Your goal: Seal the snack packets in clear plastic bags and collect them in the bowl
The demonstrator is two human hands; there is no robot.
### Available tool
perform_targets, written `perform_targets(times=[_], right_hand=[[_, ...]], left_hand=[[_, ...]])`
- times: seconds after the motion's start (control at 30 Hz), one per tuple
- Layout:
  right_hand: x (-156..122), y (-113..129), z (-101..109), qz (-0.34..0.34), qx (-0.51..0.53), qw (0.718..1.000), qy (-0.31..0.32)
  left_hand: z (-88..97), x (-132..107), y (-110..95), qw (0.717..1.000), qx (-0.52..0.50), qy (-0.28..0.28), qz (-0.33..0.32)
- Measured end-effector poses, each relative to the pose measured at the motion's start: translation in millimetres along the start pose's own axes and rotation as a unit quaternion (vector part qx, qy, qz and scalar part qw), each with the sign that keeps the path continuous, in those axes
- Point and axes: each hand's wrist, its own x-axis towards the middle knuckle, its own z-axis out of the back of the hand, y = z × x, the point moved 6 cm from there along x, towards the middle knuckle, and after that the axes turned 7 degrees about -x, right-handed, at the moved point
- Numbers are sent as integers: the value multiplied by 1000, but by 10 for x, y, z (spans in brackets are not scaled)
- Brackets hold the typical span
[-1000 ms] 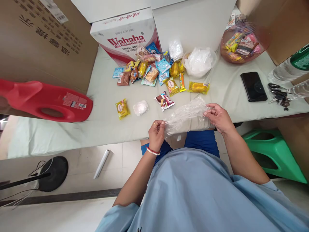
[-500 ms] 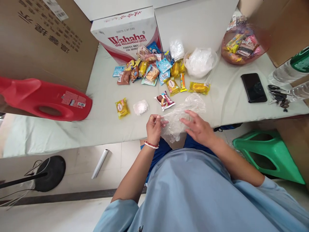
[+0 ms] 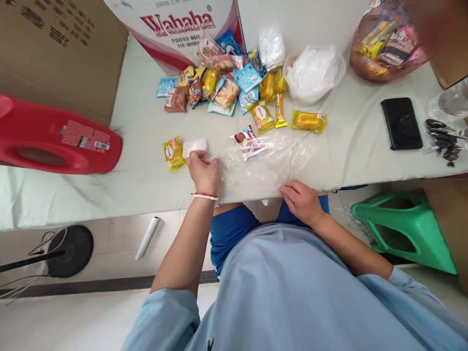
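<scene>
Currently, head view: looks down on a table (image 3: 142, 192) under pale cloth; single view, so every entry below comes from it.
Left hand (image 3: 205, 174): fingers bent over the near edge of the white packet (image 3: 195, 146), touching it; thumb spread away from them, no closed pinch.
White packet: flat on the cloth, just beside the yellow packet (image 3: 173, 153).
Right hand (image 3: 302, 201): fingers curled, thumb and index drawn narrow at the table's near edge; cannot tell whether they pinch the film there.
Clear plastic film (image 3: 272, 168): spread loosely, wrinkled, between the hands; its far side meets the maroon-and-white packet (image 3: 246, 139), though which lies on top is hard to tell.
Snack heap (image 3: 224, 90): beyond the film, well apart from both hands.
Handling, white packet: judged soft and light; thumb best brought in opposite the fingers, gripping the sides gently, lifting clear of the yellow neighbour rather than dragging.
Handling, film: judged thin and prone to cling or slide; right fingertips best kept lightly on the near edge, pressing without tugging, wrinkles eased outward.
</scene>
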Motion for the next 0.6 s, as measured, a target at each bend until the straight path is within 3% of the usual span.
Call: perform_targets(times=[0.07, 0.1, 0.17, 0.23, 0.27, 0.33, 0.43, 0.6], right_hand=[[-4, 50, -26, 17, -15, 1000, -12], [3, 71, -35, 24, -21, 999, -19], [28, 88, -44, 32, -25, 999, -23], [53, 70, -40, 27, -23, 999, -15], [59, 52, -34, 22, -22, 999, -9], [47, 24, -14, 15, -15, 1000, -1], [-26, 50, -10, 19, -3, 1000, 14], [-141, 294, -172, 35, -5, 990, 133]], left_hand=[[55, -197, -274, 980, 138, -47, -134], [1, -314, -418, 957, 199, -30, -207], [-221, -534, -608, 902, 267, 99, -324], [-409, -682, -658, 843, 291, 247, -378], [-450, -698, -648, 822, 305, 292, -382], [-429, -593, -597, 816, 347, 302, -351], [-282, -322, -481, 843, 399, 247, -262], [-157, -100, -245, 873, 387, 268, -131]])
